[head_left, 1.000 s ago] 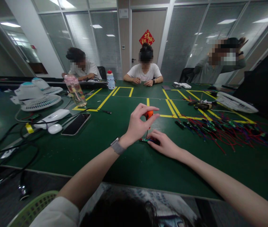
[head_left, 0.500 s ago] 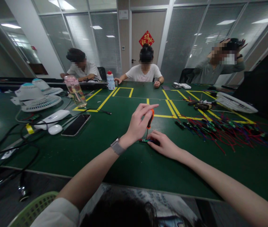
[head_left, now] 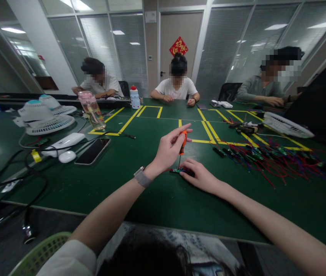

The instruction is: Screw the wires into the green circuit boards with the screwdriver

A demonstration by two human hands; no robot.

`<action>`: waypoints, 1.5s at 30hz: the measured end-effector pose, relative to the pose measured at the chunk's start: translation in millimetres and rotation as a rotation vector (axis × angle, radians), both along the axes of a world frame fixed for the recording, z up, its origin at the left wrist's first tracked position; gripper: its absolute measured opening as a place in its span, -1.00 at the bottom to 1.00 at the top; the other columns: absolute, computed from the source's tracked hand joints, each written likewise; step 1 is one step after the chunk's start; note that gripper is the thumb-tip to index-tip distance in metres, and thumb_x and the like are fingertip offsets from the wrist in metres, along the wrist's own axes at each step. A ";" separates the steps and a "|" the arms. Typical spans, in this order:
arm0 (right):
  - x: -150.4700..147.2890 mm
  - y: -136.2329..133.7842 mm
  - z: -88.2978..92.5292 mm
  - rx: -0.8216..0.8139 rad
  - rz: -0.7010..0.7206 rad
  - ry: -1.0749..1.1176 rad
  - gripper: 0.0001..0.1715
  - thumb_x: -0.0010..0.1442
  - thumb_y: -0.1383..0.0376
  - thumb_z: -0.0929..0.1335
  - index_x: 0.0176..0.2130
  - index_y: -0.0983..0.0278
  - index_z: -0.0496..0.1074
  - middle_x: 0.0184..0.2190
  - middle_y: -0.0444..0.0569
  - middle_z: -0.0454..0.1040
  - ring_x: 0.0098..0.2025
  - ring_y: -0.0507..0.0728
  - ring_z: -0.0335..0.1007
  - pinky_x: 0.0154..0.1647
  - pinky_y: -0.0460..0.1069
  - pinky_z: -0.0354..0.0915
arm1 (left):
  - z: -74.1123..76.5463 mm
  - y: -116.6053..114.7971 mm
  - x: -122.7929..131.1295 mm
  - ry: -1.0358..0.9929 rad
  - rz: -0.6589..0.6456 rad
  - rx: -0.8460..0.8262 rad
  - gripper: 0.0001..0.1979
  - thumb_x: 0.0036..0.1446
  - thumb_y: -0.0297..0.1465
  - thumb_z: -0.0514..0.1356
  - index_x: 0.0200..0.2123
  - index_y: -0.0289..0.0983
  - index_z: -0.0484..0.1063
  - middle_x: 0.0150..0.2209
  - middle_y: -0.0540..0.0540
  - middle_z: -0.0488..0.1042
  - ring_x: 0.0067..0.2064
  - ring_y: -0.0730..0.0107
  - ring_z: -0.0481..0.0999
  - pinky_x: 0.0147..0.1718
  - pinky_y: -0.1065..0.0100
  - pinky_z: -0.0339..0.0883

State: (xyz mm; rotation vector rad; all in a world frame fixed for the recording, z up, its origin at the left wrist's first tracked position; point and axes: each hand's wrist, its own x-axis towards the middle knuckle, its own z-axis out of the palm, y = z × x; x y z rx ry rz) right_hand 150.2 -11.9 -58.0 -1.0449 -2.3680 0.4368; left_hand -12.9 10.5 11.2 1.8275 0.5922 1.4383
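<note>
My left hand (head_left: pixel 167 150) is closed round the orange and black handle of a screwdriver (head_left: pixel 183 145), its index finger stretched out past the handle. The thin shaft points down, and its tip meets a small green circuit board (head_left: pixel 175 171) on the table. My right hand (head_left: pixel 200 175) rests on the table and pinches the board's black end part (head_left: pixel 188 172) between thumb and fingers. Part of the board is hidden under those fingers. A short red wire shows at its left end.
Many wired circuit boards (head_left: pixel 255 153) lie heaped at right, near a white fan (head_left: pixel 288 125). At left are a phone (head_left: pixel 93 151), a clear bottle (head_left: pixel 92 111), white fans (head_left: pixel 48 122) and cables. Three people sit across the green table (head_left: pixel 140 191).
The fingers of my left hand have shifted slightly round the screwdriver handle. The person at right has lowered both hands from the head; the middle person's hand has left the blue bottle.
</note>
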 end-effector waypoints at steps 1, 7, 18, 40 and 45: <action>0.1 0.1 0.1 0.002 -0.001 -0.001 -0.91 0.22 0.38 0.30 -0.22 0.28 0.39 -0.33 -0.06 0.32 -0.30 0.10 0.28 -0.24 -0.01 0.25 | -0.1 0.1 0.2 0.000 0.027 0.008 -0.69 0.27 -0.36 0.05 0.05 -0.24 0.39 -0.11 -0.14 0.50 -0.23 0.41 0.53 -0.29 0.41 0.42; 0.4 0.8 -1.4 0.016 0.010 0.004 -0.90 0.23 0.36 0.30 -0.21 0.27 0.39 -0.32 -0.05 0.32 -0.29 0.10 0.29 -0.25 -0.01 0.26 | 1.4 -0.1 -2.0 0.118 0.224 0.193 -0.80 0.17 -0.34 0.20 -0.14 -0.21 0.51 -0.23 -0.07 0.43 -0.24 0.44 0.43 -0.23 0.39 0.36; 0.2 0.2 -1.9 0.018 0.004 -0.010 -0.90 0.24 0.35 0.30 -0.21 0.28 0.39 -0.33 -0.05 0.32 -0.29 0.10 0.29 -0.25 -0.01 0.26 | 2.1 -1.6 -2.8 0.102 0.301 0.249 -0.86 0.18 -0.38 0.18 -0.21 -0.23 0.52 -0.19 -0.08 0.47 -0.15 0.41 0.45 -0.16 0.38 0.35; 0.5 0.9 -2.4 0.023 0.010 0.002 -0.89 0.24 0.34 0.29 -0.19 0.26 0.40 -0.32 -0.04 0.33 -0.28 0.11 0.30 -0.23 0.00 0.28 | 2.0 -2.0 -2.5 0.093 0.262 0.222 -0.82 0.22 -0.35 0.15 -0.19 -0.21 0.53 -0.19 -0.09 0.43 -0.16 0.41 0.43 -0.16 0.36 0.34; -0.2 0.4 -1.5 0.017 0.004 0.006 -0.88 0.24 0.35 0.30 -0.19 0.27 0.40 -0.31 -0.04 0.34 -0.28 0.11 0.30 -0.23 0.00 0.28 | -0.8 -0.4 -1.6 0.021 0.099 0.095 -0.69 0.31 -0.38 -0.01 0.04 -0.23 0.40 -0.14 -0.12 0.50 -0.23 0.43 0.52 -0.20 0.36 0.40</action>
